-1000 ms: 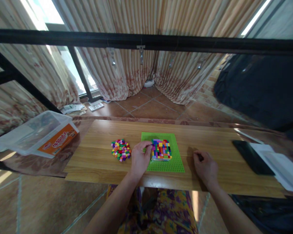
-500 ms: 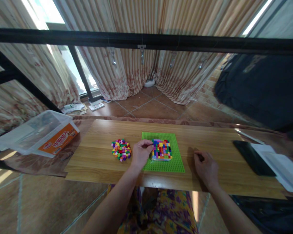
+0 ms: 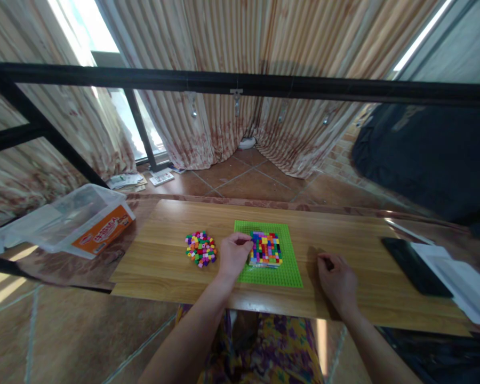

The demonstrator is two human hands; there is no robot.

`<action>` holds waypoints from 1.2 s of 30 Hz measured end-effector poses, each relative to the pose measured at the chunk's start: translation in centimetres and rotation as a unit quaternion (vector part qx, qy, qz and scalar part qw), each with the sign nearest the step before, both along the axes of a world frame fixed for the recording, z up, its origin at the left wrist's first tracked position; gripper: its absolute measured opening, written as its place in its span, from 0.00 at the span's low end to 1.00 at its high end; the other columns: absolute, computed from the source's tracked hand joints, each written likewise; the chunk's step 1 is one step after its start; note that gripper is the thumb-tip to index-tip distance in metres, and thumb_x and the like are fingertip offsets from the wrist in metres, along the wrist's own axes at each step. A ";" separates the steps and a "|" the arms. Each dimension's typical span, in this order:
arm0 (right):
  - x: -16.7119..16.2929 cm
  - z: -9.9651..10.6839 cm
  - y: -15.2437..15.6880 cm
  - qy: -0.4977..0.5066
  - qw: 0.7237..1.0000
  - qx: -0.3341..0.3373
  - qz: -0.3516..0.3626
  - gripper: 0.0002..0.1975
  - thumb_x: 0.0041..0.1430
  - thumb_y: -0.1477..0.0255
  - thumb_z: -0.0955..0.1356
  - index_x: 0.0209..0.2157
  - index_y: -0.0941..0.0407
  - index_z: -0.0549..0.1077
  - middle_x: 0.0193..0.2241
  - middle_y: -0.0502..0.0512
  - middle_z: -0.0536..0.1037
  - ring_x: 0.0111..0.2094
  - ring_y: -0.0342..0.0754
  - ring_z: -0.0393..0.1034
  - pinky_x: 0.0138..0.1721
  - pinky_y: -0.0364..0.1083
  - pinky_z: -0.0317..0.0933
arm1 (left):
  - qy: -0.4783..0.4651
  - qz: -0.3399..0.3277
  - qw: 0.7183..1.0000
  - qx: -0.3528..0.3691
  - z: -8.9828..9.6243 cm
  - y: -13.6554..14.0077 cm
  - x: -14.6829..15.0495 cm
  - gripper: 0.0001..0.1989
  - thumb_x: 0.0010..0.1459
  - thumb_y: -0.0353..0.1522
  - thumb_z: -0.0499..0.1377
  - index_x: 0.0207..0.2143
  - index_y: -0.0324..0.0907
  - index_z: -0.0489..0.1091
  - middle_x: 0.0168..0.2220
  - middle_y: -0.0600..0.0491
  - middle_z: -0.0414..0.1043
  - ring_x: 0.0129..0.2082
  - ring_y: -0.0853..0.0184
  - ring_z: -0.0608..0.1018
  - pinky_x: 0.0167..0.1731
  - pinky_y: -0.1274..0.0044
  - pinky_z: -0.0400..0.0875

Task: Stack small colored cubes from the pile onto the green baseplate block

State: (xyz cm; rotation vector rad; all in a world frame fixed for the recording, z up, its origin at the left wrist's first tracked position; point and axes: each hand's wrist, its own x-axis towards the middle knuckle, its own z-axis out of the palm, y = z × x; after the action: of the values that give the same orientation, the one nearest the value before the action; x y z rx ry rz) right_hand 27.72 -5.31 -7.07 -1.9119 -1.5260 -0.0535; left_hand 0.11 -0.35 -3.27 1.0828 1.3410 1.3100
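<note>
A block of many-coloured toy bricks (image 3: 267, 249) is built up on a green baseplate (image 3: 291, 266). My left hand (image 3: 233, 255) is at the left side of this block, thumb and index finger pinched at its edge. Whatever lies between those fingertips is too small or hidden to make out. To the left of that hand is a loose pile of small coloured bricks (image 3: 200, 249). My right hand (image 3: 337, 280) rests on the wooden table (image 3: 160, 277), right of the baseplate, with its fingers curled in; their inside is hidden.
A clear plastic box (image 3: 92, 213) with an orange label stands beyond the table's left end. On the right lie a dark flat object (image 3: 416, 266) and white paper (image 3: 460, 280). A black metal bar (image 3: 224, 82) crosses above the table's far side.
The whole view has shifted slightly down as the camera tilted. My left hand stays pinched at the block's left edge, and my right hand keeps its place on the table.
</note>
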 end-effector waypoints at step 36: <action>0.0 0.4 -0.1 -0.006 0.999 -0.033 -0.020 0.17 0.57 0.62 0.61 0.33 0.57 0.76 0.33 0.60 0.77 0.31 0.49 0.67 0.33 0.47 0.59 | 0.148 -0.049 0.985 0.076 -0.1 0.1 0.8 0.13 0.62 0.31 0.53 0.43 0.43 0.75 0.40 0.50 0.79 0.40 0.64 0.79 0.46 0.71 0.73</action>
State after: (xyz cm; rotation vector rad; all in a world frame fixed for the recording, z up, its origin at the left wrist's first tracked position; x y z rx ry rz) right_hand 27.70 -5.44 -6.66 -1.9968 -1.5149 -0.0342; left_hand 0.87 -0.27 -3.36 1.4765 1.3989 1.2274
